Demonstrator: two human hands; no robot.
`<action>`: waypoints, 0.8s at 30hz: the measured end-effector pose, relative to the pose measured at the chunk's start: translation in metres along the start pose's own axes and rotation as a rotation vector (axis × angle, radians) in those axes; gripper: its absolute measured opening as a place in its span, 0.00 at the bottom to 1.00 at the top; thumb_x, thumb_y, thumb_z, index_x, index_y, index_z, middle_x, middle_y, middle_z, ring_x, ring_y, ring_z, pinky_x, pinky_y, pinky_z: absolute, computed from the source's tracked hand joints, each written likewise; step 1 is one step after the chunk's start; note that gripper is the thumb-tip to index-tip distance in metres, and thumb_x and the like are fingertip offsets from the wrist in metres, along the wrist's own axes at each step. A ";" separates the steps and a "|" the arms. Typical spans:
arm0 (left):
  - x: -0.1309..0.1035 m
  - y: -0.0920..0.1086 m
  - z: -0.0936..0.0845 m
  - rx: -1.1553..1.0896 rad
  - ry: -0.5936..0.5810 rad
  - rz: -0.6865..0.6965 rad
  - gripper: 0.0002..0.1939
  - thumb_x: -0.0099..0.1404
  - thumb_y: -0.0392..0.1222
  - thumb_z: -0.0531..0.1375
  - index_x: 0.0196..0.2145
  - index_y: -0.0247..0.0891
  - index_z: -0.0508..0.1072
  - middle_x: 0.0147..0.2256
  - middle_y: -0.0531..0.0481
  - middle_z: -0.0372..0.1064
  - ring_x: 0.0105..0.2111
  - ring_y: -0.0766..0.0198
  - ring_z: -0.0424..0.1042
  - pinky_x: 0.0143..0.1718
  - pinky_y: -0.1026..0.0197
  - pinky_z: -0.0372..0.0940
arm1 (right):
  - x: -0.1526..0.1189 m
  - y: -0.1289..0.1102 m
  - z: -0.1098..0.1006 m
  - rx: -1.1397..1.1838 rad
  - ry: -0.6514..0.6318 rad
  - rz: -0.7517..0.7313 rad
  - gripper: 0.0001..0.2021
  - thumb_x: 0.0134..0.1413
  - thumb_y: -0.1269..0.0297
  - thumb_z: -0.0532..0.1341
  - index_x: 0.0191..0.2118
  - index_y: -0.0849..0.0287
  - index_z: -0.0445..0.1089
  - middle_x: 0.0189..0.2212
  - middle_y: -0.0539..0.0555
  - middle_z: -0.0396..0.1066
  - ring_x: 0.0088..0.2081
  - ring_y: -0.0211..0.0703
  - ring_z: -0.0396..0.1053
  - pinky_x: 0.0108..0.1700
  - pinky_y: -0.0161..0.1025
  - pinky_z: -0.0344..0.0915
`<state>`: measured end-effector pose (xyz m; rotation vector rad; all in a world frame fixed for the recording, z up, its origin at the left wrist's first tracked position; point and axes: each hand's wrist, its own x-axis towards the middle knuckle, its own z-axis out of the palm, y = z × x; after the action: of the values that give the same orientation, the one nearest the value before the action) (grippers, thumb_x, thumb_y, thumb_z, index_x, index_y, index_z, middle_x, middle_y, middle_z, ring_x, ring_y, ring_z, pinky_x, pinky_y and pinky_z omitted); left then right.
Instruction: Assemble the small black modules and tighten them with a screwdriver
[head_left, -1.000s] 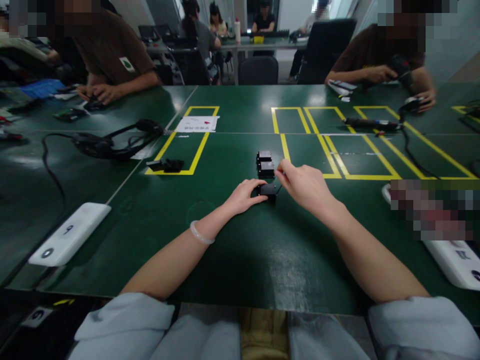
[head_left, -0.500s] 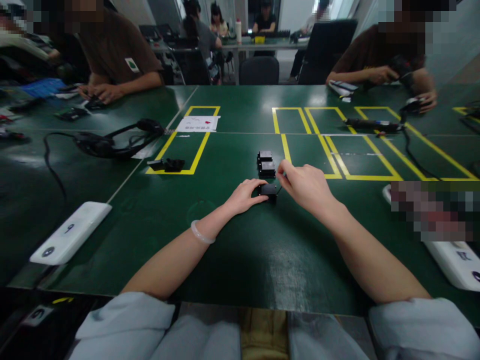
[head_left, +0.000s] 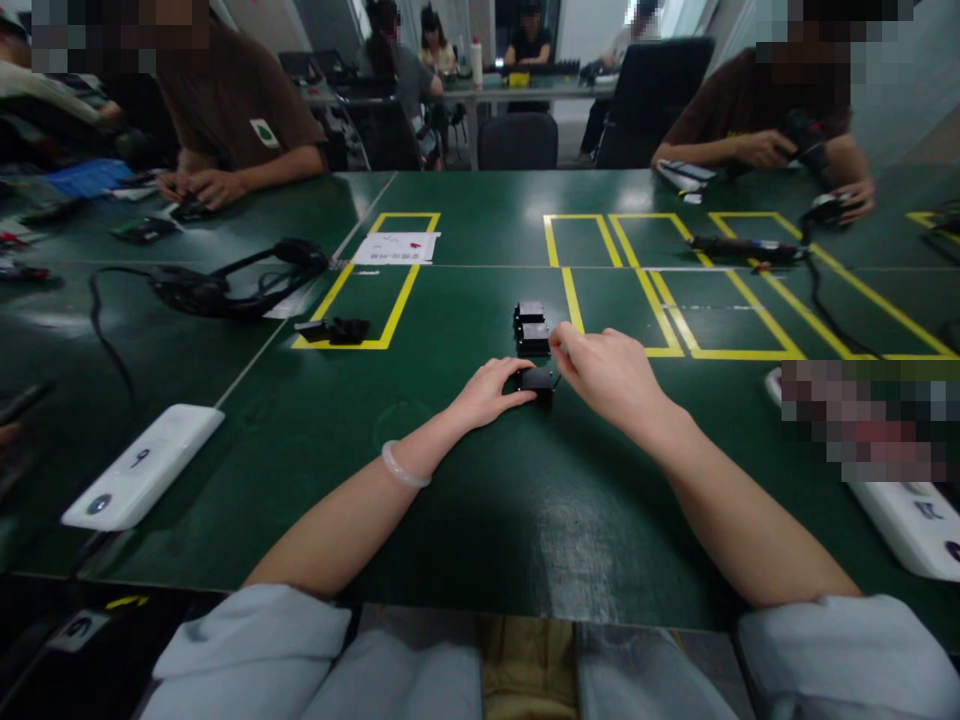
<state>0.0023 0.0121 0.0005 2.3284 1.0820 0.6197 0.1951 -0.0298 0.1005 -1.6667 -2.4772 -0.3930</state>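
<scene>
Left hand [head_left: 491,391] clamped on black block [head_left: 538,381], near half of table [head_left: 465,520]; right hand [head_left: 609,370] just right, fingertips pinched on thin tool [head_left: 557,381] at block's right side. 2 similar blocks [head_left: 533,333] just far.

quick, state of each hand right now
Left hand: holding a black block.
Right hand: pinched closed, apparently on a thin dark rod.

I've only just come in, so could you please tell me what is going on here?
The person's left hand holds a small black block on the green table. The right hand appears to pinch a thin dark piece, too small to identify, at the block's right side. Two similar blocks sit just beyond it.
</scene>
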 end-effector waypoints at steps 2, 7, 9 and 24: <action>0.000 0.000 0.000 -0.003 -0.004 -0.003 0.21 0.65 0.51 0.59 0.53 0.42 0.66 0.50 0.48 0.68 0.49 0.54 0.65 0.52 0.53 0.60 | 0.000 -0.002 0.001 0.015 0.021 -0.007 0.15 0.64 0.65 0.43 0.46 0.58 0.65 0.28 0.54 0.75 0.28 0.42 0.70 0.34 0.37 0.52; 0.000 0.000 0.000 -0.003 0.000 0.003 0.21 0.65 0.51 0.59 0.53 0.42 0.66 0.50 0.49 0.68 0.48 0.54 0.65 0.51 0.53 0.60 | -0.001 -0.004 0.003 0.047 0.068 -0.033 0.14 0.64 0.64 0.44 0.46 0.60 0.63 0.28 0.53 0.75 0.27 0.41 0.69 0.34 0.37 0.52; 0.000 0.000 0.000 -0.002 0.004 0.005 0.21 0.64 0.51 0.59 0.53 0.42 0.66 0.49 0.48 0.68 0.48 0.54 0.66 0.51 0.53 0.60 | -0.001 -0.003 0.004 0.046 0.050 -0.041 0.15 0.65 0.61 0.44 0.45 0.60 0.64 0.28 0.53 0.75 0.27 0.41 0.69 0.34 0.37 0.52; 0.001 -0.001 0.001 0.010 0.004 0.008 0.22 0.65 0.51 0.59 0.53 0.42 0.66 0.49 0.48 0.68 0.47 0.54 0.65 0.50 0.54 0.60 | -0.002 -0.003 0.000 0.008 0.008 -0.018 0.16 0.66 0.60 0.43 0.43 0.58 0.65 0.27 0.54 0.75 0.27 0.42 0.69 0.32 0.37 0.50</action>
<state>0.0027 0.0129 -0.0007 2.3417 1.0801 0.6237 0.1929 -0.0329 0.0992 -1.6374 -2.4866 -0.3899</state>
